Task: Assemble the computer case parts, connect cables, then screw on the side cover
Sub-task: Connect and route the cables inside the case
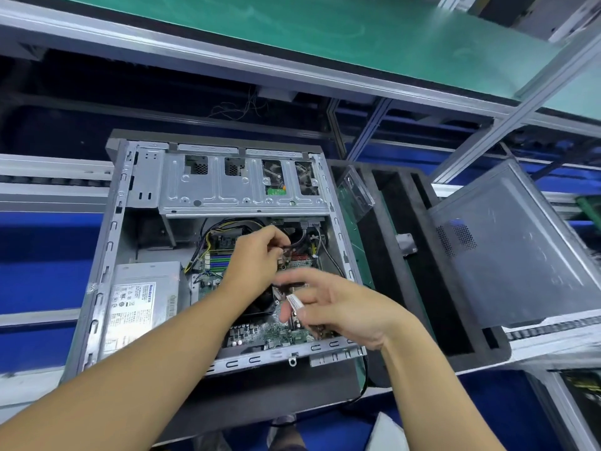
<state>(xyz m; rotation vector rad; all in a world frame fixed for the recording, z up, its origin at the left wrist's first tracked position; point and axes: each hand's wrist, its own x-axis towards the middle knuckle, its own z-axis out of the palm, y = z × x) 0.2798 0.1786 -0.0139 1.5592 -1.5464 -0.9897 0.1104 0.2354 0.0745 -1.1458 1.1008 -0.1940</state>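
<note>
Open grey metal computer case [107, 255] lies flat, so 2 hands reach in from above. Left hand [257, 258] curled, pinches thin black cable [294, 244], likely aiming plug at green circuit board [276, 333] below. Right hand [341, 307], blurred, just beside left hand, half curled, seems to pinch white-tagged cable [294, 301]. Grey metal side cover [520, 255] waits well right of right hand, on black foam tray [455, 304].

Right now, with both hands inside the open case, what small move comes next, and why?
Probably plug in the dark cable: the left hand pinches it over the motherboard, the right hand holds a white-tagged lead, the side cover lies aside.
</note>
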